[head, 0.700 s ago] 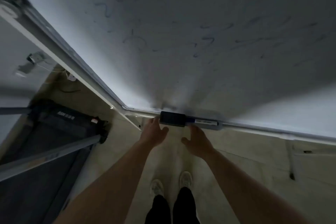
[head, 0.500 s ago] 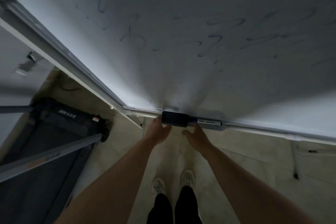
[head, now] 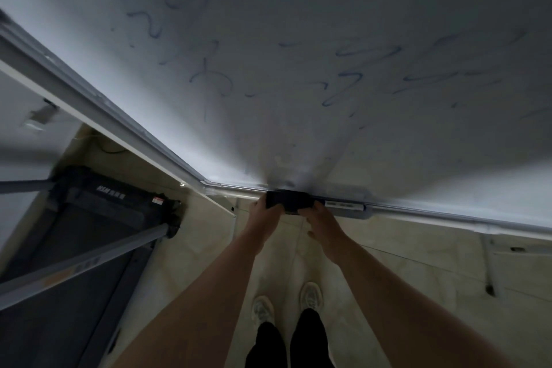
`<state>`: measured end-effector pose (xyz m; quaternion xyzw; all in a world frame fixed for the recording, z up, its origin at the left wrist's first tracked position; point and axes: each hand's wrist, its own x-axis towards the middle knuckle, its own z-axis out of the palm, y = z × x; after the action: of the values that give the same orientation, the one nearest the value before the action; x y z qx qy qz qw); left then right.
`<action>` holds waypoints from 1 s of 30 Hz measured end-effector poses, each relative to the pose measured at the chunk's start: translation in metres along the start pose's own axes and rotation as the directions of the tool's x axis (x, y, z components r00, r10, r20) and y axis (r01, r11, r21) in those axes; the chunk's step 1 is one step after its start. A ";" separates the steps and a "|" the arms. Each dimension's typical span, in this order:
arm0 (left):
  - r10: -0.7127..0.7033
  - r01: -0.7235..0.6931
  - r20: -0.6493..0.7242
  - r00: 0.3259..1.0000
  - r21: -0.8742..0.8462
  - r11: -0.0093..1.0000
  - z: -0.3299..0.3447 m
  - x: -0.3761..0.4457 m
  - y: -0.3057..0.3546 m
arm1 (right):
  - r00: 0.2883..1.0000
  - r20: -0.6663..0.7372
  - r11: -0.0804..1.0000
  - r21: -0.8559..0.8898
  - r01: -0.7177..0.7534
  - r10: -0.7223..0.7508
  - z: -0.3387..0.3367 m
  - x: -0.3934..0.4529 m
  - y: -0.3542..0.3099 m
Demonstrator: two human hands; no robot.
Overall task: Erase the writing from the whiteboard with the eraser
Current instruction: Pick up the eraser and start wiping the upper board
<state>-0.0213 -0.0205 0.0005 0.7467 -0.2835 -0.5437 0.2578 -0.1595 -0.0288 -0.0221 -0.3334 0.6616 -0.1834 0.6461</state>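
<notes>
Gripping eraser [head: 288,200] on board ledge [head: 418,210] | left hand [head: 264,215] fingers curling round left end | right hand [head: 321,219] fingers clamping right end

Dark rectangular eraser [head: 288,200] sits on the ledge at the whiteboard's [head: 298,24] lower edge; board tilted in view, faint blue scribbles [head: 343,89] across it.
</notes>
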 end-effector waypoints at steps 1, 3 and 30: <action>-0.011 0.011 -0.003 1.000 0.011 1.000 0.000 -0.002 -0.001 | 1.000 0.001 1.000 0.025 0.001 -0.001 -0.001 -0.001 0.000; -0.002 0.002 -0.004 1.000 0.014 1.000 0.001 -0.007 -0.003 | 1.000 -0.014 0.998 0.065 -0.003 0.004 -0.002 -0.004 0.002; 0.155 -0.155 -0.028 0.988 -0.335 0.929 -0.020 -0.091 0.013 | 0.951 -0.308 0.830 0.526 0.186 -0.018 -0.017 -0.108 -0.035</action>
<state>-0.0263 0.0361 0.0762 0.6672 -0.2444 -0.5618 0.4236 -0.1755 0.0161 0.0822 -0.1388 0.6494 -0.4468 0.5995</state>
